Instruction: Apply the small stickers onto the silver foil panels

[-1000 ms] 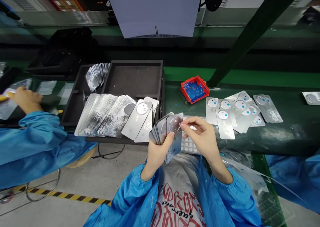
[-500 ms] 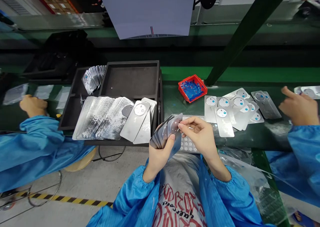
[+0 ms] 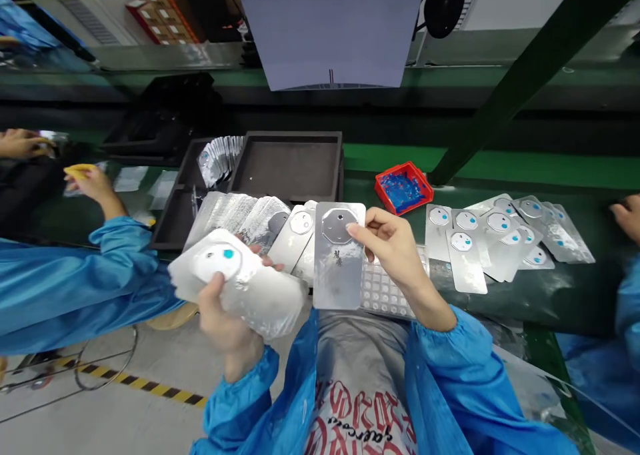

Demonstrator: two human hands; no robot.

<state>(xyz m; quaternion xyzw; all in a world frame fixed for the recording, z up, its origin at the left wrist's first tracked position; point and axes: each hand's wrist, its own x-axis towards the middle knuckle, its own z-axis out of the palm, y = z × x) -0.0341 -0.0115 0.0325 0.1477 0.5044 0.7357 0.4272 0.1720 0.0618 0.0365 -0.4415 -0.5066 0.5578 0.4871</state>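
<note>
My left hand (image 3: 227, 325) grips a stack of silvery phone back covers (image 3: 265, 298), tilted and slightly blurred, the top one with a round white camera area and a blue dot. Between the thumb and fingers of my right hand (image 3: 393, 248) is a single phone back cover (image 3: 338, 275), upright in front of my chest. Its grey camera area faces me. Behind my right hand lies a clear tray with rows of small round bumps (image 3: 385, 291). More covers (image 3: 295, 231) lie on the black tray behind the stack.
Loose covers with blue dots (image 3: 467, 268) overlap on the green bench at right. A red bin (image 3: 404, 188) of small blue pieces stands near a green post (image 3: 480, 108). Black trays (image 3: 290, 168) sit at left. Co-workers' arms in blue sleeves (image 3: 65, 268) are on both sides.
My left hand has moved left with the stack, which now shows a white camera area. My right hand now holds one cover apart from it. The left co-worker's hand now holds something yellow.
</note>
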